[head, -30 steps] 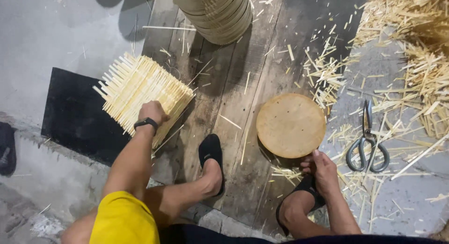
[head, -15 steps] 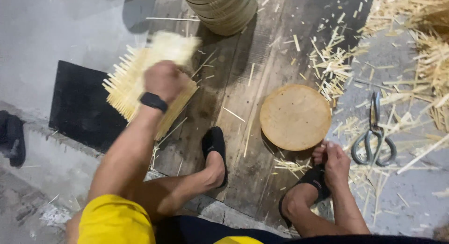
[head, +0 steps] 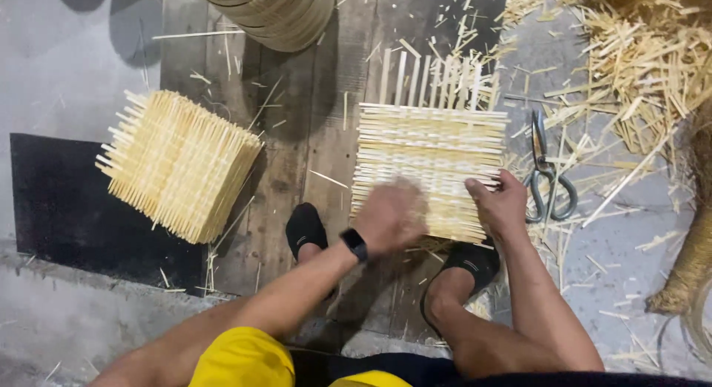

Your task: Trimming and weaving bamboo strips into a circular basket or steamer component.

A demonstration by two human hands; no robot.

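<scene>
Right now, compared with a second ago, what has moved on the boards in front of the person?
The left hand left the stack of woven mats and carried one woven mat rightward; it now lies over the spot where the round wooden disc showed, hiding it. The right hand has moved up to that mat's right edge. The stack, the scissors and the straw offcuts stayed put.

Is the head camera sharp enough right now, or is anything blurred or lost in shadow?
Head view: the left hand is smeared by motion blur over the woven mat; the right hand, scissors and stack of mats are sharp; lighting is even, with soft shadows at top left.
</scene>
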